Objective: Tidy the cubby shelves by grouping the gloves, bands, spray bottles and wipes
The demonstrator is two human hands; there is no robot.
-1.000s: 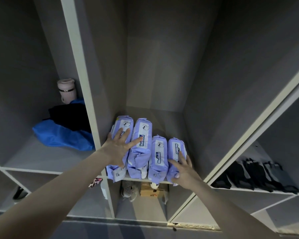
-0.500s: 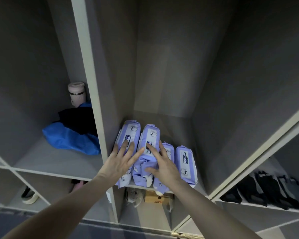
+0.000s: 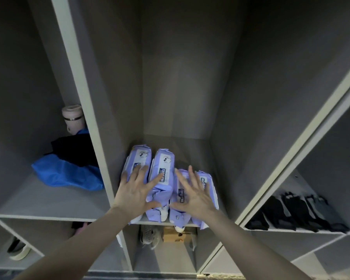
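Four wipe packs (image 3: 163,178); left hand (image 3: 134,194) and right hand (image 3: 194,196) flat, fingers spread; perhaps five dark gloves (image 3: 297,211).

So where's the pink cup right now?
The pink cup stands at the back of the left cubby, against the divider, just behind the dark cloth and blue bag.

Both bare forearms reach in from six o'clock, converging toward twelve. The left hand (image 3: 134,194) lies flat, fingers spread, thumb out toward three o'clock. The right hand (image 3: 193,196) mirrors it, fingers straight, thumb toward nine o'clock.
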